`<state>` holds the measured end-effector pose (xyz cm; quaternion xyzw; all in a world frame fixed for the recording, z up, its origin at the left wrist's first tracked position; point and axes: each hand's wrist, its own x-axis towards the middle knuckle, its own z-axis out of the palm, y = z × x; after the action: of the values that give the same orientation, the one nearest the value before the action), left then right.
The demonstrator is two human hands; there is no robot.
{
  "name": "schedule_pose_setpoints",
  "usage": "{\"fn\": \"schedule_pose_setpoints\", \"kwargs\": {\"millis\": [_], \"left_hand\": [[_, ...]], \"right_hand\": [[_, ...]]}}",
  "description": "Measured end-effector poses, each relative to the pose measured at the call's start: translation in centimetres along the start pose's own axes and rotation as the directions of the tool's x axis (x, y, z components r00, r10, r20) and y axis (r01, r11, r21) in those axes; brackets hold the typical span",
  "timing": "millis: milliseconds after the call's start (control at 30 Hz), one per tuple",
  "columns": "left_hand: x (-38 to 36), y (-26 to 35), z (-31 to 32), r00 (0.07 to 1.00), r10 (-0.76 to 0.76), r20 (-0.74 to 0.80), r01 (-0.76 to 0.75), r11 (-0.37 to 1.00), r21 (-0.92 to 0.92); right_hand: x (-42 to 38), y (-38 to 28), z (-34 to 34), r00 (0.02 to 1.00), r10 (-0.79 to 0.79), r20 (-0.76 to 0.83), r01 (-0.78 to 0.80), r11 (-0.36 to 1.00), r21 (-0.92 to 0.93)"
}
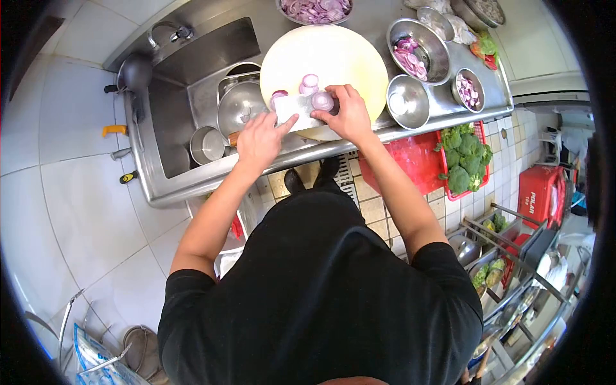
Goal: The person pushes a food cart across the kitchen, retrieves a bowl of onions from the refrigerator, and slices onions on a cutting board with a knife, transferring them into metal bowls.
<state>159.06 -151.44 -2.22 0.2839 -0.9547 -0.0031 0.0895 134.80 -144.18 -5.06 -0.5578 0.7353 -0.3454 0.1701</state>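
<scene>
A cleaver [297,110] with a broad pale blade and a wooden handle lies low and flat over the front of the round cream cutting board [321,51]. My left hand [260,142] grips it where handle and blade meet, thumb along the blade. Sliced red onion [322,101] sits at the blade's right end, with my right hand [350,115] closed around it by thumb and fingers. More onion slices [309,82] rest on the board just behind the blade, and another onion piece [278,97] lies by its left end.
Behind the board stands a bowl of sliced onion [316,11]. Metal bowls [418,51] line the counter to the right. A sink [173,115] holding pots lies left. Below the counter, a red crate [484,131] holds broccoli [463,160].
</scene>
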Motion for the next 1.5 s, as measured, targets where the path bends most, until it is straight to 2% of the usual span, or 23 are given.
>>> {"fn": "schedule_pose_setpoints", "kwargs": {"millis": [167,200,267,433,467,567,600,700,733,767,800,933,967,1200,1267,1367,1400,1500], "left_hand": [[-1.3,-0.9,0.2,0.999,0.034,0.000,-0.034,0.998,0.052],[-1.5,-0.9,0.0,0.999,0.029,0.045,-0.031,0.999,0.044],[-1.9,-0.9,-0.6,0.991,0.016,0.136,-0.020,0.999,0.029],[-3.0,-1.7,-0.8,0.981,0.103,0.163,-0.099,0.994,-0.036],[-3.1,-1.9,-1.0,0.976,0.124,0.177,-0.116,0.992,-0.052],[-4.1,-3.8,-2.9,0.953,0.042,0.301,0.016,0.982,-0.188],[-4.7,-5.3,-2.8,0.968,0.033,0.248,0.050,0.946,-0.321],[-7.3,-9.4,-0.3,0.951,-0.232,0.205,0.303,0.832,-0.465],[-7.3,-10.5,0.0,0.871,-0.345,0.349,0.491,0.624,-0.608],[-7.0,-11.6,0.5,0.761,-0.405,0.507,0.641,0.354,-0.681],[-6.7,-12.2,1.1,0.632,-0.403,0.661,0.737,0.051,-0.674],[-6.6,-11.8,4.1,0.499,-0.381,0.778,0.757,-0.245,-0.606],[-6.5,-10.4,4.3,0.454,-0.399,0.797,0.778,-0.259,-0.573],[-2.6,-0.1,7.6,0.503,-0.378,0.777,0.729,-0.297,-0.617],[-1.2,2.3,8.4,0.527,-0.382,0.760,0.716,-0.283,-0.638],[-0.4,4.9,8.4,0.580,-0.347,0.737,0.684,-0.284,-0.672],[-0.3,5.2,8.8,0.565,-0.344,0.750,0.674,-0.331,-0.660],[0.7,6.5,8.0,0.591,-0.207,0.780,0.712,-0.320,-0.625]], "right_hand": [[-1.1,0.9,2.8,0.997,0.004,-0.072,-0.006,1.000,-0.026],[-1.3,1.0,3.1,0.996,0.004,-0.088,-0.008,0.999,-0.041],[-1.9,1.3,3.4,0.996,0.055,-0.063,-0.060,0.995,-0.078],[-2.3,2.7,3.5,0.986,0.154,-0.063,-0.162,0.978,-0.134],[-2.3,3.2,3.2,0.977,0.213,-0.016,-0.213,0.968,-0.129],[-2.2,4.8,2.9,0.971,-0.008,-0.237,-0.027,0.989,-0.146],[-2.3,5.3,2.5,0.984,0.004,-0.176,-0.022,0.994,-0.103],[-2.8,5.8,3.2,0.987,-0.115,-0.110,0.101,0.986,-0.130],[-2.7,5.6,3.3,0.996,-0.086,0.032,0.089,0.988,-0.125],[-2.3,5.4,3.7,0.993,-0.101,0.054,0.109,0.980,-0.168],[-1.6,4.9,4.1,0.990,-0.116,0.077,0.130,0.969,-0.211],[1.6,4.1,5.9,0.972,-0.132,0.195,0.180,0.951,-0.253],[2.2,3.8,6.2,0.965,-0.135,0.225,0.192,0.948,-0.254],[3.0,3.1,7.4,0.977,-0.175,0.122,0.191,0.971,-0.141],[2.6,3.3,7.4,0.981,-0.183,0.060,0.188,0.979,-0.078],[1.7,3.5,7.9,0.992,-0.112,-0.066,0.113,0.994,0.012],[1.3,3.4,7.8,0.988,-0.096,-0.119,0.104,0.992,0.067],[0.5,3.7,7.2,0.956,-0.089,-0.280,0.082,0.996,-0.035]]}}
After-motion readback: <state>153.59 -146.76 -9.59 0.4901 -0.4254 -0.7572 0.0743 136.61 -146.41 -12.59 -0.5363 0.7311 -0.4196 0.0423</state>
